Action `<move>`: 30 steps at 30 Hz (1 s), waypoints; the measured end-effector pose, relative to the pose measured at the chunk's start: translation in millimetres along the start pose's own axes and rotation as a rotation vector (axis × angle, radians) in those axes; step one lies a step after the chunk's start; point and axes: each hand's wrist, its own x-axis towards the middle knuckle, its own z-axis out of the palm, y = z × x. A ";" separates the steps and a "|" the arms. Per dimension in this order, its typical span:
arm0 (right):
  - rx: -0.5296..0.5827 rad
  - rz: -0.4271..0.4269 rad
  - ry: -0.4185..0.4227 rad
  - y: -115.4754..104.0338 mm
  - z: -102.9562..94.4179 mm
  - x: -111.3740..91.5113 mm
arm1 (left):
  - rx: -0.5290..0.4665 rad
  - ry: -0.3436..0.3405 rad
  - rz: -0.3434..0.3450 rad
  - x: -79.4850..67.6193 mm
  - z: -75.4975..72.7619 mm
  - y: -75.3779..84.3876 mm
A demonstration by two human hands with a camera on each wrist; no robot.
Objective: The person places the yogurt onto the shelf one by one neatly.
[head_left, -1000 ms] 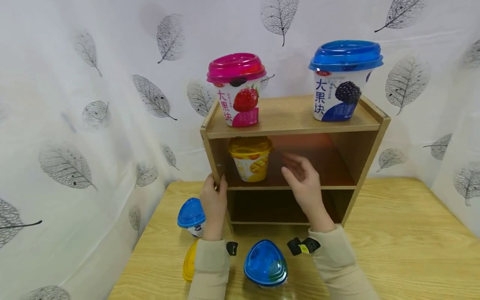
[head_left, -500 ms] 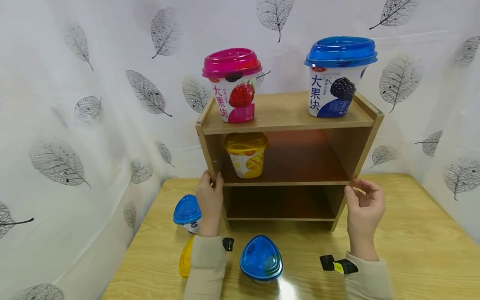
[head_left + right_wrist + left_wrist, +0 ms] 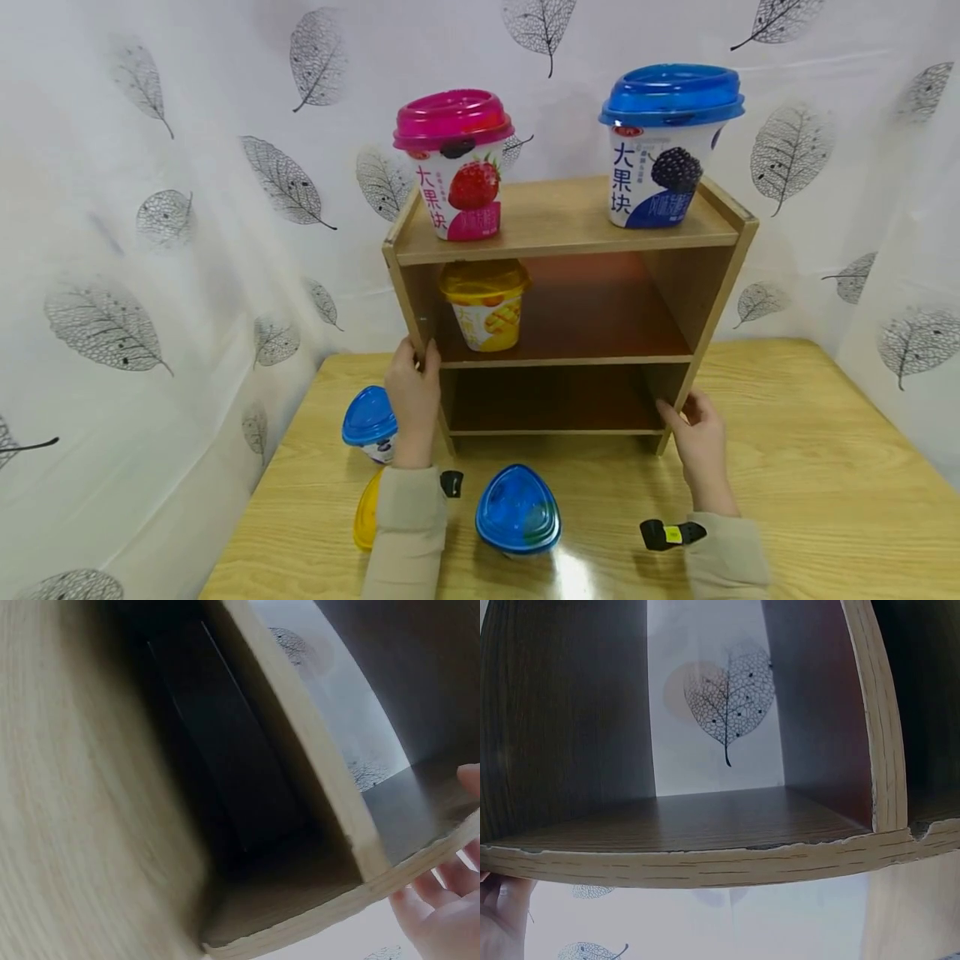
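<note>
A small wooden shelf unit (image 3: 566, 362) stands on the table. My left hand (image 3: 414, 400) grips the edge of its left side panel, at about the height of the middle board. Lower down on the opposite side, my right hand (image 3: 701, 446) holds the right panel, thumb inside and fingers outside; the right wrist view shows these fingers (image 3: 431, 889) along the panel's outer face. On the top board are a pink-lidded strawberry yogurt cup (image 3: 457, 167) at left and a blue-lidded blackberry yogurt cup (image 3: 667, 150) at right. A yellow-lidded yogurt cup (image 3: 486, 308) sits in the middle compartment's left part.
In front of the unit stands a blue-lidded cup (image 3: 517, 510). Another blue-lidded cup (image 3: 371, 421) is left of the unit, and a yellow lid (image 3: 367, 517) shows partly behind my left sleeve. A leaf-patterned curtain (image 3: 202, 292) hangs behind the wooden table (image 3: 810, 467).
My right hand has moved from before the middle compartment out to the right panel, then down, and now holds it. My left hand keeps its grip. The head view has shifted slightly.
</note>
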 end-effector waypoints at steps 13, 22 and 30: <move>-0.239 -0.107 -0.090 10.7 -1.3 9.6 | 0.010 0.001 -0.007 0.6 -1.2 0.2; -0.348 -0.180 -0.110 14.6 -5.3 7.7 | 0.001 0.001 0.015 -0.3 -0.8 1.2; -0.377 -0.237 -0.121 17.4 -7.5 8.6 | -0.012 -0.005 0.000 0.3 -1.0 1.5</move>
